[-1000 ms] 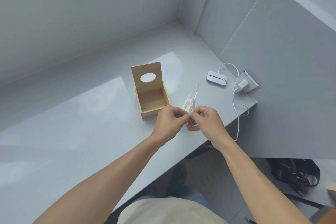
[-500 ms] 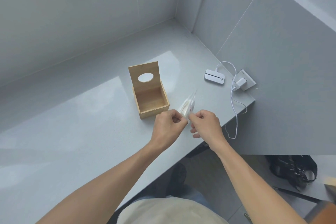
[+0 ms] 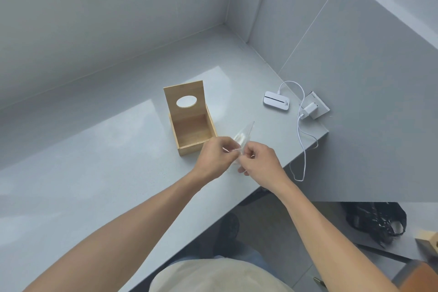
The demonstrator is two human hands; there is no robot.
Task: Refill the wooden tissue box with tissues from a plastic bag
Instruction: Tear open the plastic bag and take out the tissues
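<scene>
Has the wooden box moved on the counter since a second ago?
No. The wooden tissue box keeps its spot relative to the white device; only the camera shifted.

No legible text or labels anywhere.

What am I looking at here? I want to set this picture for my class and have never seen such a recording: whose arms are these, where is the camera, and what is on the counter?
There is no machine: the arms belong to a person wearing a camera on the head, so you look forward and down, as they do. The left hand and the right hand both pinch a clear plastic bag holding something white, most likely the tissues. On the grey counter stands a wooden tissue box, empty, its lid with an oval hole tipped up. Further right lies a small white device, joined by a white cable to a plug in a wall socket. A black bag lies lower down, past the counter's end.
</scene>
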